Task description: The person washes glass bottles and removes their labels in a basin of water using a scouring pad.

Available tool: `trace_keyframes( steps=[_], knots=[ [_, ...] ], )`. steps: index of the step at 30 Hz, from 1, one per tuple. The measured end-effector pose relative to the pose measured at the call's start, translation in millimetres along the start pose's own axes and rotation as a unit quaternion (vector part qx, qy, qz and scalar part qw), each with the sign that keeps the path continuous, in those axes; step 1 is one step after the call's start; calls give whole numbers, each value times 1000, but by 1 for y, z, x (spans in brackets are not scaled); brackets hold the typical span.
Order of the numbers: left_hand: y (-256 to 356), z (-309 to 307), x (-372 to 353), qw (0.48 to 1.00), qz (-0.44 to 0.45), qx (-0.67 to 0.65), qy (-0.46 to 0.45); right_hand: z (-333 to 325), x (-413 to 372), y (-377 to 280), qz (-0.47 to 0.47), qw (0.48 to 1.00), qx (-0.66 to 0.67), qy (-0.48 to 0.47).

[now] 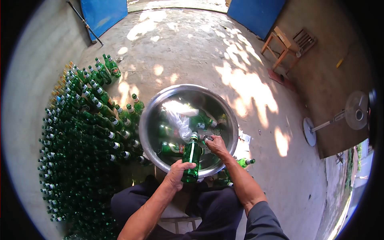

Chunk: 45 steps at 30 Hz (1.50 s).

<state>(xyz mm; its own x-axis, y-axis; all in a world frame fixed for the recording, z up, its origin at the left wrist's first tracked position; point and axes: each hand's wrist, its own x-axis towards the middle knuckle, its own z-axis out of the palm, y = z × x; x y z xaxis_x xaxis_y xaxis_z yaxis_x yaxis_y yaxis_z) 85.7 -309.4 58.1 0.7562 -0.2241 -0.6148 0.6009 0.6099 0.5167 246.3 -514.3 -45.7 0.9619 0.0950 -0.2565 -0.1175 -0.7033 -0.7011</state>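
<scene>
My left hand (pixel 181 171) is wrapped round the lower body of a green glass bottle (pixel 191 158), tilted with its neck pointing away from me over the near rim of a metal basin (pixel 149 149). Close to the bottle's neck, my right hand (pixel 216 145) is closed in a pinch; a small dark grey thing shows at its fingertips, too small to name. Water fills the basin, where several green bottles (pixel 169 148) lie. A crumpled white plastic or cloth piece (pixel 181 125) floats among them.
Many green bottles (pixel 80 132) stand packed on the floor at left. More bottles (pixel 246 162) are beside the basin at right. A stand fan (pixel 336 117), a wooden stool (pixel 276 46) and blue doors (pixel 256 16) lie farther off.
</scene>
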Motion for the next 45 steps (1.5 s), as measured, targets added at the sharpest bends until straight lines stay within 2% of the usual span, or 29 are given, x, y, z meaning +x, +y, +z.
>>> trace_keyframes(
  steps=[1, 3, 5, 7, 8, 13, 16, 20, 22, 25, 27, 29, 33, 35, 37, 40, 45],
  knots=[
    [-3, -2, 1, 1000, 1, -3, -1, -1, 0, 2, -1, 1000, -3, -1],
    [-6, -4, 3, 1000, 9, -20, -6, -23, -20, -39, 44, 980, 191, -44],
    [-8, 3, 4, 1000, 24, -3, 11, -32, -28, -54, 75, 970, 219, -76],
    [-11, 5, 4, 999, 32, 12, 28, -24, -35, -59, -18, 961, 264, -78],
    [-11, 5, 4, 998, 46, 8, 31, -26, -38, -62, -44, 965, 244, -88],
    [-10, 0, 7, 998, 51, -24, 25, -28, -33, -72, -27, 968, 224, -113],
    [-10, 12, 6, 995, 61, -37, 72, -25, -22, -76, -49, 978, 173, -103],
    [-14, 15, 11, 993, 55, -51, 90, -16, -2, -84, -68, 982, 141, -105],
    [-14, 13, 13, 993, 51, -61, 84, -10, 4, -91, -94, 991, 27, -95],
    [-16, 11, 11, 992, 45, -80, 84, 5, 7, -96, -76, 994, 7, -81],
    [-16, 11, 12, 991, 47, -81, 90, 13, 13, -80, -78, 993, 33, -83],
    [-18, 10, 16, 991, 47, -80, 91, 14, 10, -75, -45, 986, 149, -61],
    [-20, 11, 19, 990, 50, -83, 101, 11, 7, -70, -43, 984, 168, -34],
    [-19, 12, 17, 990, 49, -82, 101, -1, 1, -75, 26, 987, 159, -22],
    [-18, 14, 15, 990, 53, -79, 100, -6, -1, -75, 28, 987, 155, -8],
    [-19, 15, 13, 991, 37, -69, 106, -11, -6, -75, 78, 979, 183, -47],
    [-23, 22, 3, 989, 81, -29, 120, -13, -13, -85, 77, 970, 217, -74]
  ],
)
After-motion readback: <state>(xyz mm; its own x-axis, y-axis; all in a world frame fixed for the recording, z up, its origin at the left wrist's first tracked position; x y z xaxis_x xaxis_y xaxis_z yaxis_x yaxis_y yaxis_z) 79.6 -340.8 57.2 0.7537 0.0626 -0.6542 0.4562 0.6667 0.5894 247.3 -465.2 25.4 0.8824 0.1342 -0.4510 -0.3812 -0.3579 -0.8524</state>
